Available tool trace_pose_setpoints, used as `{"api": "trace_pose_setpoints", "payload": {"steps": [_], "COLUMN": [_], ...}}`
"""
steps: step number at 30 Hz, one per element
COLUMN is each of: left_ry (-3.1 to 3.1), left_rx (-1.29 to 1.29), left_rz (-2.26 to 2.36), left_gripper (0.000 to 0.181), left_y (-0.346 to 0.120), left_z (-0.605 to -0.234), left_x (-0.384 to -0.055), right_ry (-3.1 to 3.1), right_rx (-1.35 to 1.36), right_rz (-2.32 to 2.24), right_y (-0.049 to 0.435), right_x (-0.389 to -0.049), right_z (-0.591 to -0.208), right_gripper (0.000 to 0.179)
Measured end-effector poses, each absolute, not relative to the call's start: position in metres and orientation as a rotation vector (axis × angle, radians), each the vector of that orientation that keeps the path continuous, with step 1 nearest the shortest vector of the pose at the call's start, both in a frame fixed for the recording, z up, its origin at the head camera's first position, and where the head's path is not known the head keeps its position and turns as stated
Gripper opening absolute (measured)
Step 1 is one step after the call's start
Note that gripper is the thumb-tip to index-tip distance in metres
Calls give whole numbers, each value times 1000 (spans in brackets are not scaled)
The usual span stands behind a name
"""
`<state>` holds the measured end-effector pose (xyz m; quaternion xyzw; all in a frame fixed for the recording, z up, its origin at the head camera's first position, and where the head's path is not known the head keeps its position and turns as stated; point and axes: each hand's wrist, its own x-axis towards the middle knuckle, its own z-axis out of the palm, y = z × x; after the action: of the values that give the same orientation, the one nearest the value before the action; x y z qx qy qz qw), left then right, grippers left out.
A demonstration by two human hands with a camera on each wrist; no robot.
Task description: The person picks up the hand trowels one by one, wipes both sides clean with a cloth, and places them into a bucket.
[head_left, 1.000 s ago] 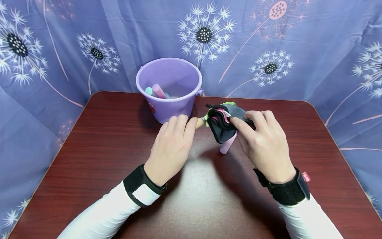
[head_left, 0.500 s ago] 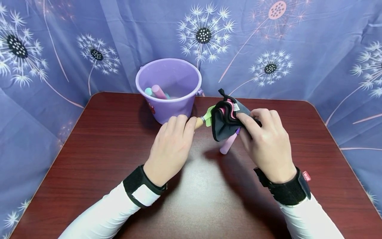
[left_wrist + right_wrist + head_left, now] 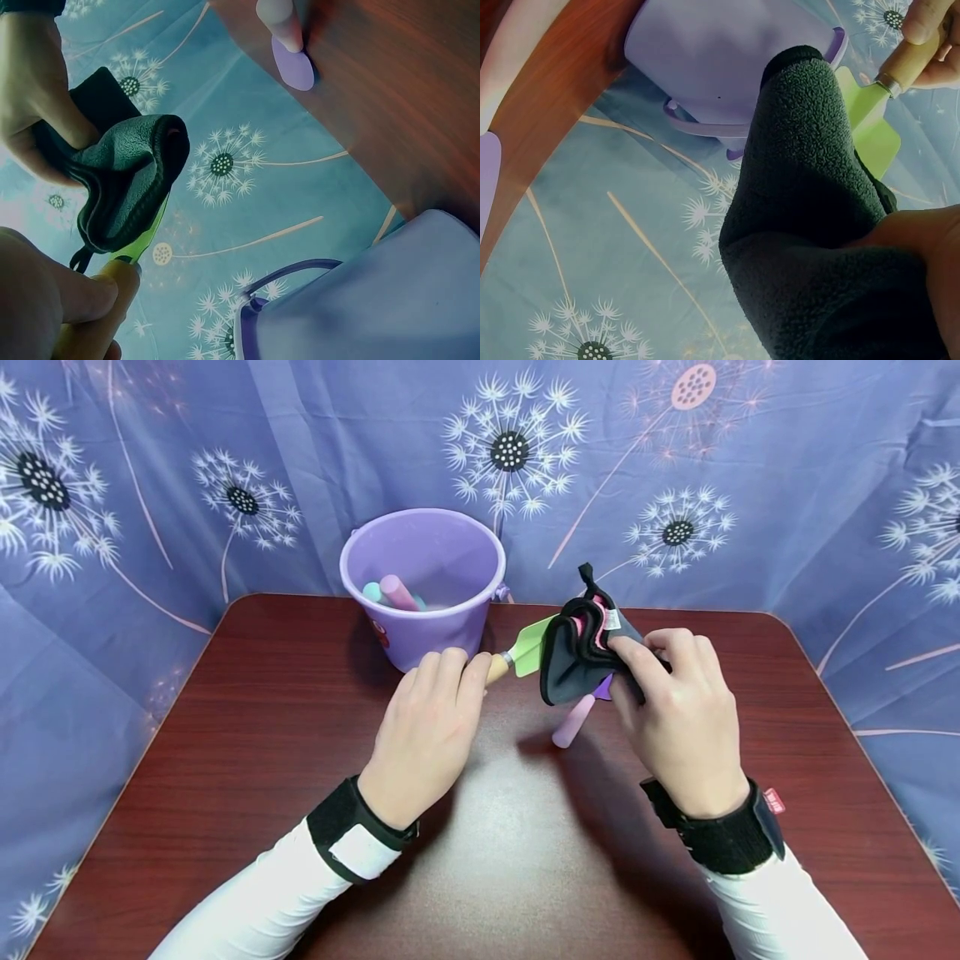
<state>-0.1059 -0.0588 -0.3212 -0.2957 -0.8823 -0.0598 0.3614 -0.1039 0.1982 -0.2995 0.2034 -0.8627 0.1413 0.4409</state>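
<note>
One hand, our left hand (image 3: 423, 727), grips a lime-green trowel (image 3: 529, 647) by its wooden handle above our glossy red-brown wooden table (image 3: 487, 860); to its right, our right hand (image 3: 675, 710) pinches a dark-grey fleecy cloth (image 3: 572, 664), pink inside, which blocks our view of the trowel's right end and part of a lilac-handled purple tool (image 3: 573, 722) on the table. Farther left stands a round lavender plastic bucket (image 3: 442, 631) holding pink and mint rods (image 3: 397, 592); beyond hangs a blue dandelion-print curtain (image 3: 360, 427).
</note>
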Motion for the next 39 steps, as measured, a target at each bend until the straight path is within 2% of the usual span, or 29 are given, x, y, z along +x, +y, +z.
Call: {"api": "trace_pose_setpoints", "payload": {"steps": [20,39], "left_ry": [-2169,-2255], "left_rx": [-768,-753], "left_rz": [-243,-210], "left_gripper": [27,30], "left_y": [-59,-60], "left_z": [-315,-321], "left_x": [-105,-107], "right_ry": [-2235,-2284], "right_rx": [495,754], "right_rz": [352,250], "right_y": [201,192], "right_x": [-104,-100], "right_z": [-303,-308], "right_gripper": [29,32]}}
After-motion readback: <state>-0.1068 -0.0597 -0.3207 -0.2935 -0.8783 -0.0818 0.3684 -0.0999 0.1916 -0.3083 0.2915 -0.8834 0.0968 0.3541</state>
